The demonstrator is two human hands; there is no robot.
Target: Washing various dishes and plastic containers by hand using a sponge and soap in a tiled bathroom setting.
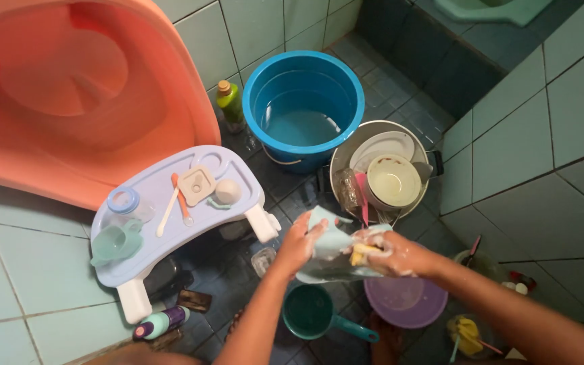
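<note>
left hand [299, 245]: my fingers are curled round the left edge of a pale blue-green plastic plate-like piece [326, 247], gripping it, tilted up on edge
right hand [400, 255]: covered in white suds, fingers closed on a yellow sponge [361, 253] pressed against the same pale piece
held piece position: between both my hands, raised over the dark tiled floor [400, 81], just above a teal plastic dipper with a handle [315, 314] and beside a round purple plastic bowl [405, 302]
behind hands: round metal basin [343, 152] on the floor holding a white plate [383, 145], a cream bowl [393, 181], a clear glass [348, 189] and a pink-handled utensil [363, 203]
further back: round blue plastic bucket [303, 108] with water in it, touching the basin's rim side; green bottle with a tan cap [230, 105] just left of the bucket
left of me: lavender plastic tray on white legs [234, 162]; on it a clear baby bottle with a blue ring [128, 203], a mint green cup [115, 243], a white spoon [165, 215], an orange spoon [181, 201], a small square beige lid [196, 184] and a round beige ball-like piece [228, 191]
top left: large salmon-pink plastic tub [170, 88] leaning against the pale green tiled wall [258, 27]
bottom left: small teal and purple bottle [162, 322] lying on its side near the tray's leg
right edge: yellow thing in a container [466, 334], too unclear to name
</note>
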